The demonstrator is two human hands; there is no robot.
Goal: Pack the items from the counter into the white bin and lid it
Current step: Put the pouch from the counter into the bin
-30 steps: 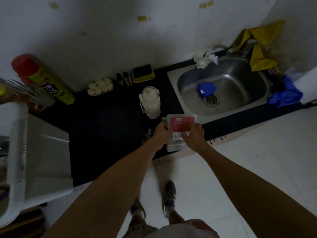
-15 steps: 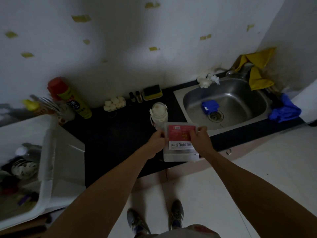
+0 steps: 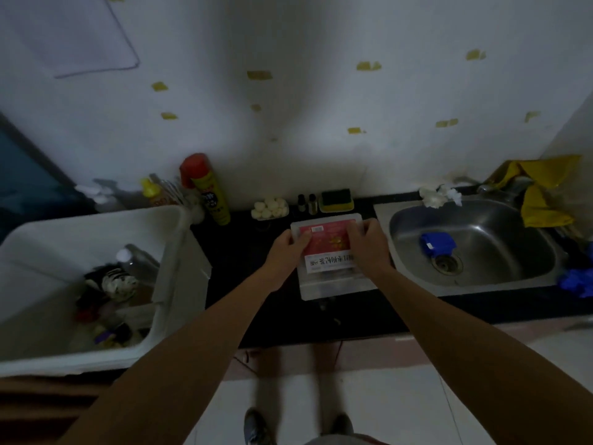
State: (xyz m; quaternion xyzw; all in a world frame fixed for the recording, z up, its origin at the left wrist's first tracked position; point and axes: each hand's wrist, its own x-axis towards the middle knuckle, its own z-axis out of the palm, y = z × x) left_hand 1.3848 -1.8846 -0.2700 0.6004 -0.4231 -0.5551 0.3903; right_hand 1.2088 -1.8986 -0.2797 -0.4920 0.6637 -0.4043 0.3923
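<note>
Bridging left hand (image 3: 289,249), right hand (image 3: 369,248): box (image 3: 330,252)

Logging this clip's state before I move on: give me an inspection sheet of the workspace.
Surface: black counter.
Job's things: white bin at left, unlidded, part filled; clear box with red label held over the counter.
Clutter: spray can, sponge, dish of white lumps, blue object in sink.
Hands: left hand and right hand grip the box's sides.
Cables: nothing seen.
Surroundings: white wall with tape scraps, yellow cloth by sink, tiled floor.
</note>
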